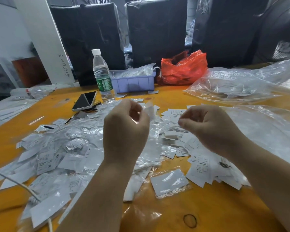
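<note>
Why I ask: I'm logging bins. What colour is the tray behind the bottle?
The tray is pale lavender-blue, plainest in the head view.

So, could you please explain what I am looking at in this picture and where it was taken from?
There is no machine here. A person wears a camera on the head that looks forward and down, so you see their own two arms from above. The left hand pinches a small white label, which is somewhat blurred. The right hand has its fingers curled, and I cannot tell whether it holds anything. Below them a yellow table is strewn with white size labels and clear bags. Farther back are a water bottle, a phone, a blue tray and a red bag.
</note>
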Tool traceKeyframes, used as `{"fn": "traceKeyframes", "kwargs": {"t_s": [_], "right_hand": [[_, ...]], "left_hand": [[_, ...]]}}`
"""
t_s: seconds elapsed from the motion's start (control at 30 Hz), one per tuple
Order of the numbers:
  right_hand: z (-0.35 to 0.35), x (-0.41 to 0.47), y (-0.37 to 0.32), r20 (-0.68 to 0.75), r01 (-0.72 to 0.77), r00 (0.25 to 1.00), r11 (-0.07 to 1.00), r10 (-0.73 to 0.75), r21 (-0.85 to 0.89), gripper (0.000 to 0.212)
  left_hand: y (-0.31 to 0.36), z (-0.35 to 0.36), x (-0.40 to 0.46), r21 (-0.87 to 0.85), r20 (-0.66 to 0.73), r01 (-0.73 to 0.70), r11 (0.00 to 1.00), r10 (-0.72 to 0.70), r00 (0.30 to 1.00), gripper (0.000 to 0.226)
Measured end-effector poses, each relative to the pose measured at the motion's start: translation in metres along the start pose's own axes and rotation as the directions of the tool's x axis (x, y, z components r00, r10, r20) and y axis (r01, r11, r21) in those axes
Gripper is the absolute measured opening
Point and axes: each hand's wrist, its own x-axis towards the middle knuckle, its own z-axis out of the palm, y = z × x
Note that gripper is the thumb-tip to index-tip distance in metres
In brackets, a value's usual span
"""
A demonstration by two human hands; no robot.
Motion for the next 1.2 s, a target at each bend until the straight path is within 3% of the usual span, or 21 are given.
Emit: {"fn": "traceKeyframes", "kwargs": {"t_s": [0.07, 0.1, 0.23, 0.43, 0.57, 0.67, 0.73, 0.9, 1.2], "right_hand": [[0.005, -0.001, 0.005, 0.077, 0.033, 0.997, 0.985, -0.02, -0.169, 0.005], [0.008, -0.002, 0.008, 0.112, 0.024, 0.994, 0.971, 0.003, -0.24, 0.005], [0.013, -0.001, 0.014, 0.272, -0.053, 0.947, 0.917, 0.173, -0.396, 0.022], [0.022, -0.002, 0.018, 0.326, -0.042, 0.92, 0.884, 0.216, -0.466, 0.053], [0.024, -0.002, 0.021, 0.286, -0.022, 0.941, 0.879, 0.178, -0.477, 0.073], [0.027, -0.001, 0.022, 0.269, -0.017, 0.95, 0.884, 0.161, -0.467, 0.072], [0.03, 0.0, 0.023, 0.262, -0.013, 0.953, 0.881, 0.155, -0.474, 0.066], [0.031, 0.0, 0.021, 0.257, -0.031, 0.95, 0.871, 0.178, -0.49, 0.023], [0.029, -0.001, 0.015, 0.275, 0.021, 0.952, 0.872, 0.131, -0.489, 0.018]], "left_hand": [[-0.001, 0.002, -0.003, 0.156, 0.109, -0.235, 0.96, 0.219, 0.97, 0.009], [-0.001, 0.003, -0.005, 0.205, 0.214, -0.276, 0.939, 0.232, 0.949, 0.008], [-0.005, 0.005, -0.01, 0.318, 0.546, -0.173, 0.932, -0.031, 0.837, 0.008], [-0.001, 0.004, -0.013, 0.269, 0.693, -0.044, 0.962, -0.161, 0.702, 0.006], [0.003, 0.007, -0.013, 0.252, 0.696, -0.009, 0.968, -0.175, 0.697, 0.01], [0.003, 0.009, -0.012, 0.273, 0.66, 0.003, 0.962, -0.189, 0.727, 0.013], [0.003, 0.01, -0.013, 0.278, 0.655, 0.012, 0.961, -0.198, 0.73, 0.014], [0.004, 0.014, -0.014, 0.275, 0.661, 0.021, 0.961, -0.205, 0.722, 0.011], [0.006, 0.012, -0.015, 0.253, 0.644, 0.093, 0.963, -0.24, 0.727, 0.013]]}}
